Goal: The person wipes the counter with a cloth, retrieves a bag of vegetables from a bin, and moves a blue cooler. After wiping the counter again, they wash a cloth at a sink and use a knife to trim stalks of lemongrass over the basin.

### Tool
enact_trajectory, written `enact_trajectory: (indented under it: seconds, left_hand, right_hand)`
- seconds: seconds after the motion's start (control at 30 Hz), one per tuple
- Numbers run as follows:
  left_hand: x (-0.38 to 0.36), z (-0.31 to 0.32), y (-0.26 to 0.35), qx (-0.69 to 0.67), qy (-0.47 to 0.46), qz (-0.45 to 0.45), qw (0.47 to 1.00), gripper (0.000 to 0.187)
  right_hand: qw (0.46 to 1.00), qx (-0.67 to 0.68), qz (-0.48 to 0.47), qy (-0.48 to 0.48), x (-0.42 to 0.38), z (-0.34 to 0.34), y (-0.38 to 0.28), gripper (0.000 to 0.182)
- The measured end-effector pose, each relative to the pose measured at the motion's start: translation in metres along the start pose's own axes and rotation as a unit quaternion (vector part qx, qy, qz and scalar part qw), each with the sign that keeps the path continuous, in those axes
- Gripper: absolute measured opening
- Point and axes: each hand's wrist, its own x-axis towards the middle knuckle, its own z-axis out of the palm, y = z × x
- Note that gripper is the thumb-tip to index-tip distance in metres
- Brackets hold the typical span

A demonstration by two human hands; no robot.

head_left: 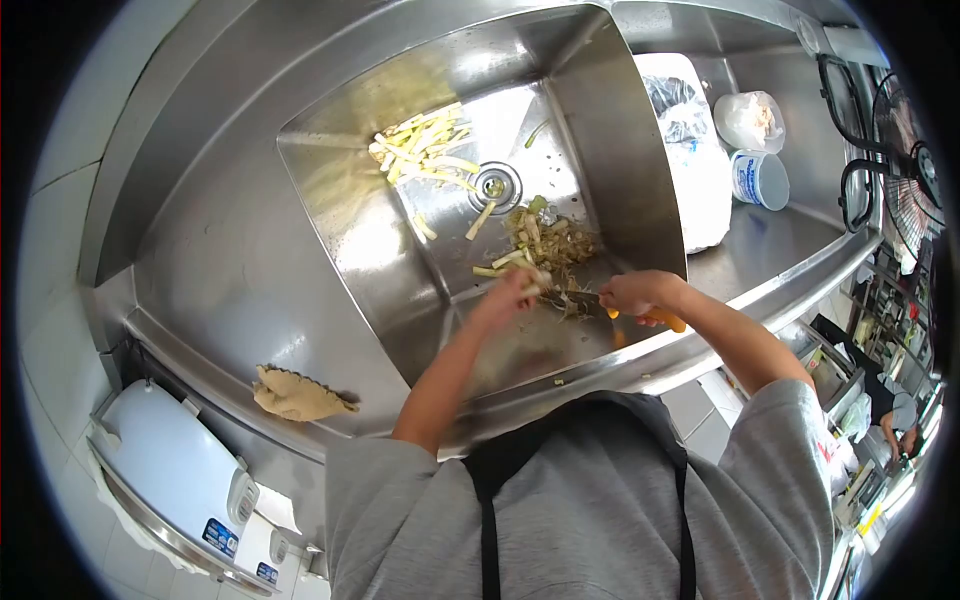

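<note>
Left hand over the near part of the steel sink basin, fingers bent and closed on a pale stalk; the hand is motion-blurred, so the exact fingertip contact cannot be read. Right hand to its right, near the front rim, fingers wrapped around the orange handle of a knife, blade directed toward the left hand (whether the edge touches the stalk cannot be told). A heap of brownish, stringy trimmings lies on the basin floor just beyond both hands. Cut pale stalks are piled against the far left part of the basin; a few loose pieces lie between that pile and the hands, near the round drain. Left of the basin, on the steel counter, sits a crumpled tan item, material unclear. Right of the basin wall: a white container with clear plastic at its far end, a translucent tub and a labelled white tub, the last two close together. A black fan stands farther right.
</note>
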Motion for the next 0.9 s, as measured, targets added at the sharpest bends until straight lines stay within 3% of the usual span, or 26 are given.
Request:
enact_trajectory:
  seconds: [0.1,0.17,0.23,0.27,0.33,0.37,0.43,0.47,0.5,0.53,0.57,0.6,0.67,0.7,0.77,0.8,0.83,0.9]
  left_hand:
    - [0.019,-0.034,0.046,-0.198,0.054,0.127,0.97,0.023]
    - [0.02,-0.042,0.099,-0.399,0.087,0.242,0.88,0.033]
    - [0.023,-0.065,0.135,-0.547,0.054,0.219,0.806,0.042]
    - [0.026,-0.071,0.142,-0.547,0.053,0.219,0.806,0.042]
    - [0.039,-0.085,0.147,-0.635,0.063,0.229,0.735,0.052]
    - [0.053,-0.089,0.138,-0.636,0.063,0.229,0.734,0.052]
    - [0.106,-0.104,0.086,-0.319,0.069,0.302,0.896,0.052]
    - [0.121,-0.097,0.068,-0.059,0.135,0.266,0.953,0.042]
    - [0.128,-0.084,0.05,0.205,0.192,0.207,0.937,0.034]
    - [0.129,-0.073,0.036,0.389,0.176,0.265,0.865,0.032]
    - [0.129,-0.066,0.027,0.556,0.152,0.313,0.755,0.034]
    - [0.128,-0.061,0.024,0.554,0.152,0.313,0.756,0.034]
    - [0.132,-0.049,0.021,0.752,0.092,0.39,0.523,0.031]
    - [0.14,-0.049,0.017,0.749,0.091,0.392,0.526,0.031]
    - [0.157,-0.051,0.015,0.758,0.103,0.22,0.605,0.034]
    - [0.153,-0.05,0.023,0.727,0.096,0.207,0.647,0.032]
    - [0.155,-0.053,0.026,0.727,0.093,0.208,0.648,0.032]
    - [0.154,-0.066,0.035,0.669,0.13,0.2,0.704,0.026]
  right_hand:
    - [1.0,0.008,0.01,-0.008,0.002,-0.002,0.003,0.031]
    - [1.0,0.005,0.015,-0.012,0.005,0.0,0.007,0.031]
    - [1.0,0.021,0.013,-0.001,0.008,0.0,0.01,0.03]
    - [1.0,0.022,0.014,0.0,0.009,0.0,0.01,0.03]
    - [0.999,0.029,0.02,-0.011,0.009,-0.002,0.011,0.03]
    - [0.999,0.028,0.021,-0.011,0.009,-0.002,0.011,0.03]
    - [0.999,0.047,0.013,-0.007,0.008,-0.002,0.013,0.03]
    - [0.999,0.044,0.013,-0.007,0.007,-0.003,0.012,0.03]
    - [0.999,0.048,0.009,0.0,0.005,-0.003,0.012,0.03]
    - [0.999,0.053,0.005,0.006,0.004,-0.003,0.011,0.03]
    - [0.999,0.052,0.005,0.006,0.003,-0.003,0.008,0.03]
    - [0.998,0.059,0.005,0.013,0.001,-0.002,0.007,0.03]
    - [0.997,0.073,0.002,0.031,0.003,0.0,0.012,0.03]
    - [0.997,0.072,0.007,0.031,0.001,0.0,0.011,0.03]
    - [0.995,0.077,0.025,0.053,-0.005,-0.001,0.007,0.029]
    - [0.995,0.08,0.028,0.052,-0.004,0.002,0.01,0.029]
    - [0.995,0.062,0.011,0.078,-0.001,0.007,0.016,0.029]
    - [0.994,0.044,-0.008,0.103,0.01,0.019,0.033,0.028]
